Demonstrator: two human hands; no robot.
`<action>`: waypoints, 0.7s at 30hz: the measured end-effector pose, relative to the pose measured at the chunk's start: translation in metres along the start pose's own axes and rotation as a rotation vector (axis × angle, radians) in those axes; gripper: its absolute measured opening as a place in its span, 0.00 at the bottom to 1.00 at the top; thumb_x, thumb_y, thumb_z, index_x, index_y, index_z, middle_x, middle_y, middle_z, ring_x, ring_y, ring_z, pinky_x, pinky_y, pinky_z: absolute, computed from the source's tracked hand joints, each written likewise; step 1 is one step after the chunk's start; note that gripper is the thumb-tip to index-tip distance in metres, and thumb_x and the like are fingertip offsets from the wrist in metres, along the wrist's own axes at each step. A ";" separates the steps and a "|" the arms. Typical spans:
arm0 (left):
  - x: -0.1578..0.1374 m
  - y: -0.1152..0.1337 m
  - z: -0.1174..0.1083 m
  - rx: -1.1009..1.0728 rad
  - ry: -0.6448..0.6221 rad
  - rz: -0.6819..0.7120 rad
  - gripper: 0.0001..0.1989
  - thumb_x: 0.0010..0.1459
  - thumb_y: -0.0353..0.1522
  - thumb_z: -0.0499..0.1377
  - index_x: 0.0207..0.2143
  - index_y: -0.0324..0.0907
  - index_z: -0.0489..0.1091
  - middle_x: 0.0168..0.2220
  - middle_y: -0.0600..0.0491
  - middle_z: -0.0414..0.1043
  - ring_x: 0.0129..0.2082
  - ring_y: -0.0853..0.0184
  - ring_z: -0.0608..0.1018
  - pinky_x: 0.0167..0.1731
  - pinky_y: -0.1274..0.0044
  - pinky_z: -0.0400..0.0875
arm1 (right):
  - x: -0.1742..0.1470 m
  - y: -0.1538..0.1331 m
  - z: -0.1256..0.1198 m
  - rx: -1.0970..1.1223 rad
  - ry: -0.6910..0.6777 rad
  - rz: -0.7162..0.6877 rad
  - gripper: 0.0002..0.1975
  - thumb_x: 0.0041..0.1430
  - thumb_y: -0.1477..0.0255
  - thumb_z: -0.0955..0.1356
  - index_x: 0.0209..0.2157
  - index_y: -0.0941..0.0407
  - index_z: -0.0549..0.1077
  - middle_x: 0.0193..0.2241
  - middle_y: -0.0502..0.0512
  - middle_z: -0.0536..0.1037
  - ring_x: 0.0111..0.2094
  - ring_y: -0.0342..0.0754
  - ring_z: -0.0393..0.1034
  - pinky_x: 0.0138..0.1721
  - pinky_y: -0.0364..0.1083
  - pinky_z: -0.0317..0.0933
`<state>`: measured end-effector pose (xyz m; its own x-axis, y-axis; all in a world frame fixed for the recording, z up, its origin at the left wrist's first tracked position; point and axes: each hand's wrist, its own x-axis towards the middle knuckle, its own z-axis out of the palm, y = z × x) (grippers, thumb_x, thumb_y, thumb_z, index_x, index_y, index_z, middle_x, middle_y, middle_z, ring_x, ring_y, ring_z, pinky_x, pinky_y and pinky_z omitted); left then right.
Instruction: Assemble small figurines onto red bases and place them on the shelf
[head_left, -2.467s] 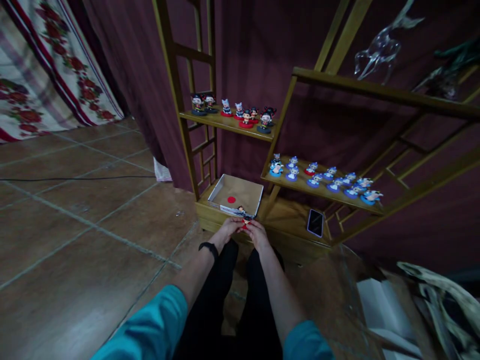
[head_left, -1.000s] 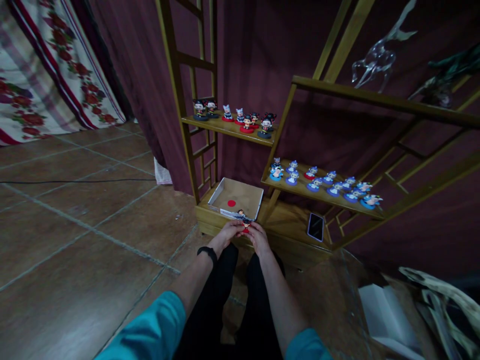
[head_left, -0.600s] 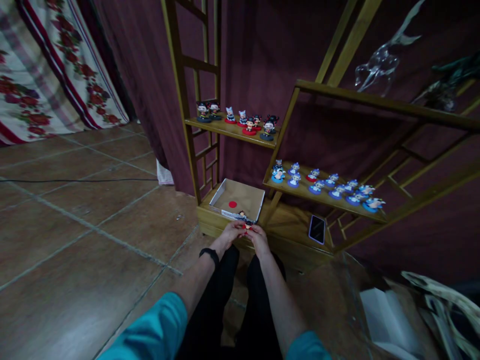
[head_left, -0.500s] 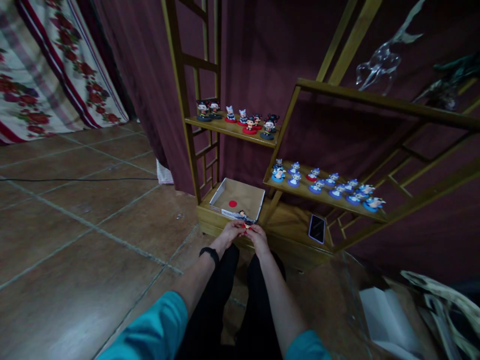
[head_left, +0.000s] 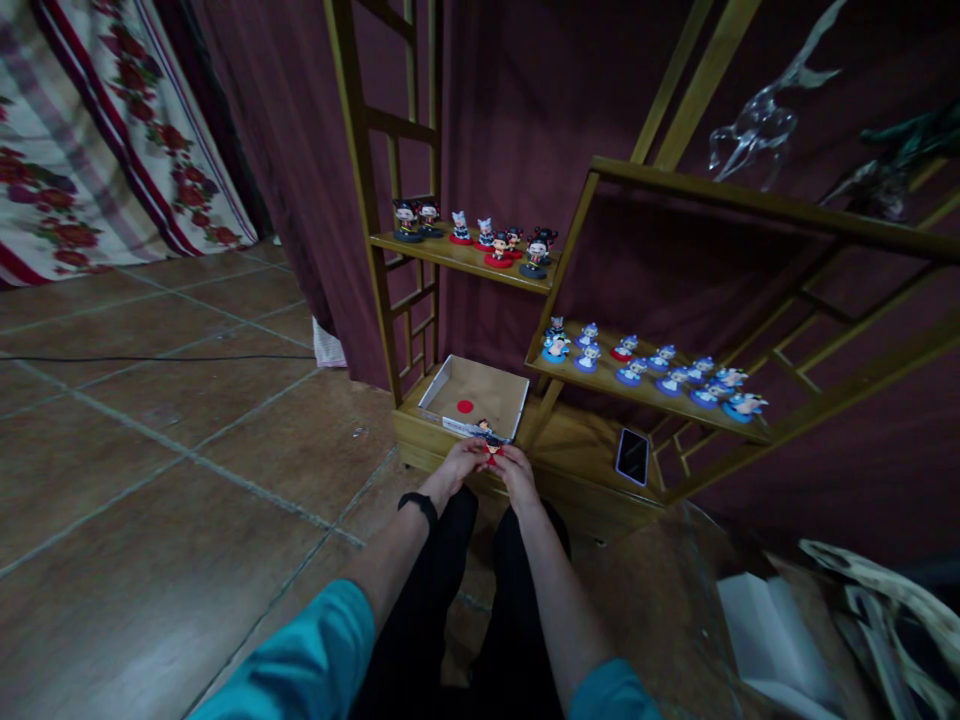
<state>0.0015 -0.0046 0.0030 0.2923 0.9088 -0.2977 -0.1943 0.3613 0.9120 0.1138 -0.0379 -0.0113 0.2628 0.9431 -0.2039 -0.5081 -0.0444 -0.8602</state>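
Both the left hand (head_left: 459, 466) and the right hand (head_left: 516, 472) grip a small red figurine with a black top (head_left: 493, 451), just in front of a shallow, white-edged cardboard box (head_left: 499, 392). A dark-haired figurine (head_left: 483, 427) and the near wall (head_left: 454, 426) separate them from a flat red disc (head_left: 465, 407) inside. Rightward lies a black-screened phone (head_left: 633, 457); farther off, blue-and-purple figurines (head_left: 673, 380) stand on a wooden shelf (head_left: 607, 376).

Eight upper figurines (head_left: 500, 247), twelve lower figurines (head_left: 673, 381), two front figurines (head_left: 493, 446)! And one red disc (head_left: 466, 407), one shallow box (head_left: 499, 393), one phone (head_left: 632, 457)!
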 end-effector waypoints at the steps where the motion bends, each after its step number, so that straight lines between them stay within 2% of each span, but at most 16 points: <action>1: 0.001 0.000 0.000 -0.006 -0.004 -0.005 0.11 0.38 0.26 0.64 0.29 0.37 0.68 0.19 0.57 0.69 0.16 0.77 0.68 0.19 0.84 0.60 | 0.000 0.000 -0.001 0.009 0.010 0.004 0.14 0.34 0.74 0.73 0.29 0.57 0.72 0.27 0.50 0.78 0.26 0.45 0.73 0.30 0.45 0.68; 7: 0.005 -0.003 -0.002 -0.019 -0.023 -0.029 0.11 0.41 0.25 0.64 0.31 0.37 0.68 0.19 0.57 0.70 0.16 0.76 0.70 0.20 0.83 0.63 | 0.003 0.002 -0.004 0.036 0.040 0.007 0.16 0.33 0.75 0.73 0.30 0.58 0.73 0.28 0.52 0.79 0.28 0.47 0.73 0.30 0.45 0.68; 14: 0.002 -0.005 0.002 -0.035 0.046 -0.011 0.10 0.43 0.26 0.64 0.27 0.37 0.64 0.21 0.55 0.70 0.19 0.73 0.74 0.21 0.83 0.65 | 0.005 0.002 -0.003 0.032 -0.028 -0.002 0.14 0.32 0.74 0.73 0.28 0.57 0.73 0.27 0.52 0.78 0.28 0.48 0.73 0.32 0.47 0.68; 17: 0.001 -0.004 0.003 -0.033 0.078 -0.018 0.11 0.43 0.26 0.64 0.29 0.37 0.64 0.21 0.55 0.70 0.20 0.73 0.74 0.21 0.83 0.65 | 0.005 0.000 -0.004 0.046 -0.048 0.000 0.14 0.34 0.74 0.73 0.29 0.57 0.73 0.29 0.52 0.78 0.30 0.48 0.73 0.33 0.48 0.68; 21: 0.000 -0.001 0.003 -0.018 0.041 -0.052 0.12 0.44 0.27 0.64 0.32 0.37 0.66 0.23 0.53 0.71 0.21 0.72 0.75 0.22 0.82 0.66 | 0.003 -0.002 -0.004 0.046 -0.088 0.009 0.14 0.35 0.73 0.72 0.30 0.57 0.73 0.30 0.52 0.78 0.31 0.48 0.73 0.34 0.47 0.68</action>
<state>0.0044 -0.0059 0.0030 0.2638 0.8963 -0.3565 -0.1967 0.4118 0.8898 0.1184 -0.0364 -0.0119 0.1858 0.9682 -0.1677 -0.5475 -0.0397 -0.8359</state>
